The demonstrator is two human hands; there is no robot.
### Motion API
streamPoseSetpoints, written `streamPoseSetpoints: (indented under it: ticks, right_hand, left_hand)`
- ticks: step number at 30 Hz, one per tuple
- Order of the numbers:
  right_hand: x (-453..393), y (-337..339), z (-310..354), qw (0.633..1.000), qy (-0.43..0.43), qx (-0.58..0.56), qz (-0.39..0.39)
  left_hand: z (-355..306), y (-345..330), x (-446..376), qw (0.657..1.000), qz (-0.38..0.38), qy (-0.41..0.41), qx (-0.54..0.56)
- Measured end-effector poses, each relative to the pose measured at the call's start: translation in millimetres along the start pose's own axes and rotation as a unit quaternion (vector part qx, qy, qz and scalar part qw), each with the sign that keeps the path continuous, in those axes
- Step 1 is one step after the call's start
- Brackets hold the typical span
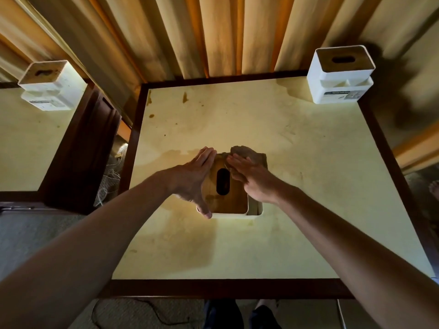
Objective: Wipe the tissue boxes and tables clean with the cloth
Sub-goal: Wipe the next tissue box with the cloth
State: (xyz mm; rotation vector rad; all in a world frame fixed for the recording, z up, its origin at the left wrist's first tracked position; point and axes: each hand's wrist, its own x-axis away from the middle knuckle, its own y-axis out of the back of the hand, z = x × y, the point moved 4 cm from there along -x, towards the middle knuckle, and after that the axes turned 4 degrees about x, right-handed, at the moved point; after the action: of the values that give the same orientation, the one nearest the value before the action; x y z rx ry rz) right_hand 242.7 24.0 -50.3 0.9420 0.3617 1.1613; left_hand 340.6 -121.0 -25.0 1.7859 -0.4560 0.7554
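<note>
Left tissue box (51,85): white, wood-look lid, on the neighbouring table (26,143), untouched. Centre table (297,198): pale top, dark frame, brown spots at far left corner, damp-looking patches. Left hand (193,179): fingers straight and together, flat against the left side of the centre tissue box (231,200), bracing it, gripping nothing. Box judged light, rigid plastic, likely to slide on the smooth top; bracing by the side walls seems best. Lid brown, oval slot. Right hand (251,179): palm down, pressing the cloth (249,156) onto the lid's far right corner. Cloth brown, soft, bunched, conforms readily. Right tissue box (341,74): far right corner, labelled.
</note>
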Motion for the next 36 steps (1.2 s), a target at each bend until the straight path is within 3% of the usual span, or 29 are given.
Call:
streamPoseSetpoints:
  ticks: [6, 12, 20, 36]
  right_hand:
    - [49.2, -22.4, 11.3, 0.998, 0.033, -0.059, 0.018]
    - [102.6, -49.6, 29.3, 0.996, 0.070, -0.011, 0.054]
    - [91.2, -45.0, 39.0, 0.993, 0.088, 0.004, 0.073]
    - [83.1, -55.6, 51.6, 0.993, 0.097, 0.054, 0.031]
  left_hand:
    - [5.7, -2.1, -4.9, 1.000, -0.005, -0.011, 0.011]
    - [6.5, -3.8, -4.6, 0.999, -0.009, -0.014, 0.029]
    - [5.6, -4.5, -7.9, 1.000, -0.010, -0.021, 0.016]
    - [7.4, -4.8, -7.8, 0.999, -0.025, -0.024, 0.009]
